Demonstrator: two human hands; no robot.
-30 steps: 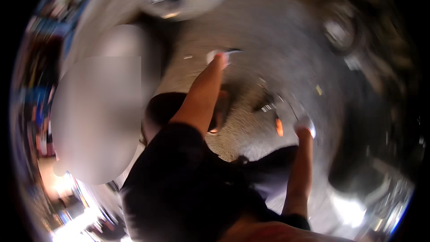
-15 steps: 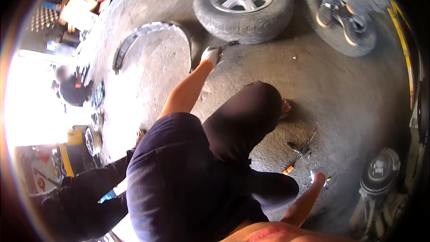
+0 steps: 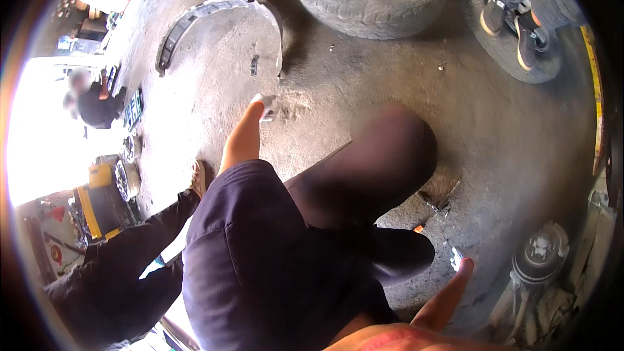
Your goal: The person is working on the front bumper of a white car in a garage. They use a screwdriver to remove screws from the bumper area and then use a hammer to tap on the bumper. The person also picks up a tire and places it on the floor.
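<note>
My left hand [image 3: 266, 108], in a white glove, hangs over the concrete floor left of my bent knee. Its fingers are too small and blurred to tell whether they hold anything. Just beyond it, a small dark object [image 3: 254, 64] shows against the floor, smeared, within the curve of a grey arched trim strip [image 3: 224, 4]. My right hand [image 3: 457, 259], with a whitish glove, is low at the right; its fingers are mostly hidden. Nearby on the floor are a thin dark tool [image 3: 443, 203] and a small orange piece [image 3: 418, 228].
A tyre on an alloy wheel [image 3: 370, 10] lies at the far side. Right of it, a person's shoes [image 3: 510, 32] rest on another tyre [image 3: 478, 10]. A round metal part [image 3: 541, 257] stands at right. Another person [image 3: 97, 104] is far left, near wheel rims [image 3: 127, 179].
My left hand has drawn back leftward from the tyre, and the dark tool it held no longer shows in it. A dark object now appears beyond the hand. My right hand has barely moved.
</note>
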